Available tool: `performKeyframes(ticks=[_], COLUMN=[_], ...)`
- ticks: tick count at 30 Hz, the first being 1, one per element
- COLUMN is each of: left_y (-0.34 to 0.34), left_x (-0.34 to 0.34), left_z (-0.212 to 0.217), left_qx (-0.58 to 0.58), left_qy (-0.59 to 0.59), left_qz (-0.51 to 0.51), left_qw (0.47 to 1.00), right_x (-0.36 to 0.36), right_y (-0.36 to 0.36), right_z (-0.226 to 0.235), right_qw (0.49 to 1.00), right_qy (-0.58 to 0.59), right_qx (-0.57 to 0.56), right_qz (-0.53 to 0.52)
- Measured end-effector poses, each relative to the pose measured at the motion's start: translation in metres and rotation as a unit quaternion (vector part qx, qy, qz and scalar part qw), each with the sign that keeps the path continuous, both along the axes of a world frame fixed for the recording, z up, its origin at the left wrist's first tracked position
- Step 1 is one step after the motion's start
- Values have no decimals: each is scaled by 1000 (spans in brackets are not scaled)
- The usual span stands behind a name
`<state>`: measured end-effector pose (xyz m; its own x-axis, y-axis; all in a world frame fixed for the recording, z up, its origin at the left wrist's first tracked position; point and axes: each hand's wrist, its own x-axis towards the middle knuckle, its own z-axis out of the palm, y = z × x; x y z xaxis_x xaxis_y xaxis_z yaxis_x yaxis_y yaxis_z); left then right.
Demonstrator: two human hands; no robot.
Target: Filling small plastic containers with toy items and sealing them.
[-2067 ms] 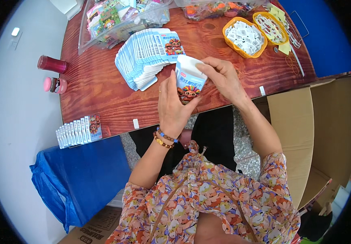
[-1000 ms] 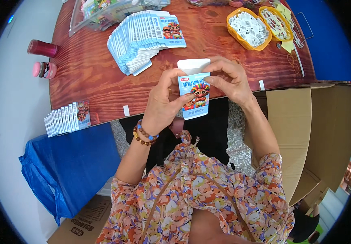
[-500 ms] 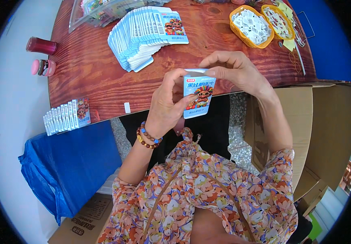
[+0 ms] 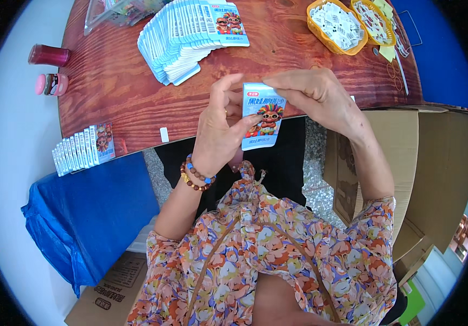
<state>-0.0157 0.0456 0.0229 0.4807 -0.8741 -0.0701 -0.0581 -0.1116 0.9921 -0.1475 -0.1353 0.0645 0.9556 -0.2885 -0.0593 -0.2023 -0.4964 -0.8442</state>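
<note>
In front of my body, just past the table's near edge, a small blue carton (image 4: 270, 122) stands upright with a colourful cartoon figure on its front. My left hand (image 4: 212, 130) grips it by its left side, thumb across the front and the other fingers partly hidden behind. At the top right corner, my right hand (image 4: 318, 98) pinches the carton's upper edge between thumb and fingers. The top end looks folded over. Beyond my hands lies a fanned pile of flat blue cartons (image 4: 190, 38). A short row of similar cartons (image 4: 79, 149) rests by the table's left edge.
Two yellow baskets (image 4: 348, 50) of small white pieces sit at the far right. A clear plastic bin (image 4: 101, 19) is at the far left, above a dark red jar (image 4: 49, 55) and a pink-lidded jar (image 4: 55, 85). A large cardboard box (image 4: 391, 157) stands beside my right arm.
The carton's top, which gaped with its flap up, now appears folded down. My right fingers have come onto its top corner, and my left index finger has lifted away from the top.
</note>
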Motion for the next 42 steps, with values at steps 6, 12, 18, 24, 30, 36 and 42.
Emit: performKeyframes(ticks=[6, 12, 18, 24, 30, 36, 42], left_y=[-1, -1, -2, -8, -11, -25, -14], left_x=[4, 3, 4, 13, 25, 3, 24], left_z=[-13, -11, -21, -19, -35, -20, -15], left_qx=[-50, -49, -43, -65, -80, -119, -58], left_qy=[-39, 62, 53, 150, -114, -213, -243], left_qz=[-38, -36, -57, -48, 44, 83, 89], left_qw=[997, 996, 996, 985, 989, 966, 964], right_x=[-8, -10, -7, -3, 10, 22, 75], right_y=[2, -1, -13, -11, -4, 44, -40], right_z=[-24, -35, -46, -40, -64, -66, -21], right_qw=[987, 988, 983, 989, 816, 705, 976], right_qy=[-140, -140, -146, -132, -136, -52, -99], right_qx=[-70, 60, 105, 61, 515, 686, 122], right_qz=[29, -4, 35, 15, -225, -171, -152])
